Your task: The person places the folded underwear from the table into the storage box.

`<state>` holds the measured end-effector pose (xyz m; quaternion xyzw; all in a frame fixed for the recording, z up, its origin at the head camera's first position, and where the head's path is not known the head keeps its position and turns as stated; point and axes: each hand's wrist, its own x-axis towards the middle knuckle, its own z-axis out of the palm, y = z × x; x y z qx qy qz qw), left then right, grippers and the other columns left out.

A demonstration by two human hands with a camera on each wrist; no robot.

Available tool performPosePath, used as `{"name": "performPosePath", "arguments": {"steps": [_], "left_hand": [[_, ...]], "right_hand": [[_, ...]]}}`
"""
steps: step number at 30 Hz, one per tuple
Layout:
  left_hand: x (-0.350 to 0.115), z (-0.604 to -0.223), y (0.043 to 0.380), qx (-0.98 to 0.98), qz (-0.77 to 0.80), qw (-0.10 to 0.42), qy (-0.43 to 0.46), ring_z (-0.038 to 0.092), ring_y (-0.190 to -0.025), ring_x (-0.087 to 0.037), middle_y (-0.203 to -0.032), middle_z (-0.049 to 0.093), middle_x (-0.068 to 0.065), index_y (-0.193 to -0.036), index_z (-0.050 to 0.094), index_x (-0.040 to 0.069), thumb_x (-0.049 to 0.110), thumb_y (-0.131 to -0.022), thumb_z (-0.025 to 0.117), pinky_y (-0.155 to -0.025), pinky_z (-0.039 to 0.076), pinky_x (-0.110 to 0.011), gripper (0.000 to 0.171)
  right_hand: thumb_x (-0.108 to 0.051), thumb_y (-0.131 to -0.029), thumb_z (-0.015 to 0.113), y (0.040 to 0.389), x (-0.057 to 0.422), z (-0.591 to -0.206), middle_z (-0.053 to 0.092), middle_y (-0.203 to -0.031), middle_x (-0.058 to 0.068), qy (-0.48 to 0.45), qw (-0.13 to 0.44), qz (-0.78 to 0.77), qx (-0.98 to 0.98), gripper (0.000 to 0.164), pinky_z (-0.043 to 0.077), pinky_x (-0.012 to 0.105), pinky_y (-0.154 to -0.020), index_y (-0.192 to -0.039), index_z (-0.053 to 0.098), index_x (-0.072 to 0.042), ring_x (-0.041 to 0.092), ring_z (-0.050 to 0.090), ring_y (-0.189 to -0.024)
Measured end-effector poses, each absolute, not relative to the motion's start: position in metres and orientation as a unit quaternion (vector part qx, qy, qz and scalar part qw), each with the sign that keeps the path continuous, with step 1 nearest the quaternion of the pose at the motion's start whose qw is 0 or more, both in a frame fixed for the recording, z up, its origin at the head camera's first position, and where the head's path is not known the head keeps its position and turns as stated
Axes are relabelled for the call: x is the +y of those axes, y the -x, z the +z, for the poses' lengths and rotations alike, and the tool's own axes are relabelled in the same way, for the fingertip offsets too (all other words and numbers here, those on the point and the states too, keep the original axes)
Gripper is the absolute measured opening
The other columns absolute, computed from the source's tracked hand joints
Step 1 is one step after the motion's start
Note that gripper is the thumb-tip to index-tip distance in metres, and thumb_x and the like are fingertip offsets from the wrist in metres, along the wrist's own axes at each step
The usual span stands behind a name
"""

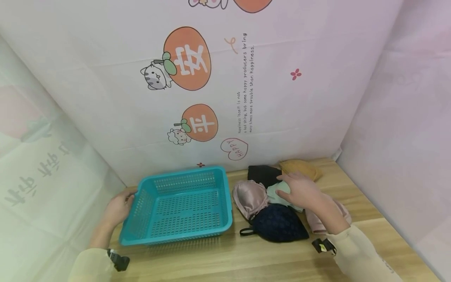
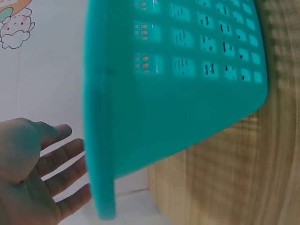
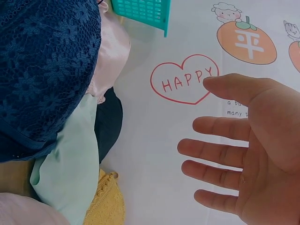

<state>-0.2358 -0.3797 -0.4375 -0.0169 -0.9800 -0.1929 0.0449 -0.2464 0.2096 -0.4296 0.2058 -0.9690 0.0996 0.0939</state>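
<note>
A turquoise perforated plastic basket [image 1: 186, 208] stands on the left of the table with nothing inside. My left hand [image 1: 118, 207] is at its left side; in the left wrist view the fingers [image 2: 61, 159] reach straight toward the rim. To the right lies a pile of bras: a navy lace one [image 1: 280, 224] in front, a shiny pink one [image 1: 251, 197], a mint green one [image 1: 278, 192], a black one [image 1: 263, 175], a mustard yellow one [image 1: 303, 169] and a pale pink one [image 1: 315, 221]. Over the pile hovers my right hand [image 1: 303, 190], fingers spread and holding nothing.
Wood-grain tabletop [image 1: 197, 260] runs along the front. White printed sheeting [image 1: 299, 117] hangs as a wall right behind the basket and pile, with further panels on the left [image 1: 46, 137] and right [image 1: 398, 156]. Each wrist wears a black strap [image 1: 119, 260].
</note>
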Motion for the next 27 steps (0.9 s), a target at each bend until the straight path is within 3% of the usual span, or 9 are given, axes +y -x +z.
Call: {"name": "performPosePath", "arguments": {"steps": [14, 27], "left_hand": [[-0.389, -0.446, 0.238, -0.967, -0.243, 0.08, 0.017, 0.062, -0.111, -0.05, -0.129, 0.061, -0.032, -0.137, 0.055, -0.004, 0.013, -0.107, 0.042, -0.087, 0.054, -0.06, 0.036], [-0.393, -0.453, 0.235, -0.962, -0.267, 0.047, -0.027, 0.058, -0.116, -0.051, -0.13, 0.057, -0.033, -0.14, 0.05, -0.004, 0.017, -0.107, 0.043, -0.089, 0.054, -0.058, 0.039]], "right_hand": [[-0.038, -0.092, 0.07, 0.243, 0.21, -0.431, 0.069, -0.123, 0.016, -0.208, 0.093, 0.093, -0.969, 0.051, 0.05, 0.056, -0.097, -0.13, 0.063, -0.005, 0.04, 0.063, -0.114], [-0.034, -0.092, 0.071, 0.24, 0.212, -0.437, 0.07, -0.123, 0.016, -0.222, 0.103, 0.109, -0.964, 0.048, 0.052, 0.055, -0.095, -0.127, 0.065, -0.003, 0.039, 0.065, -0.113]]}}
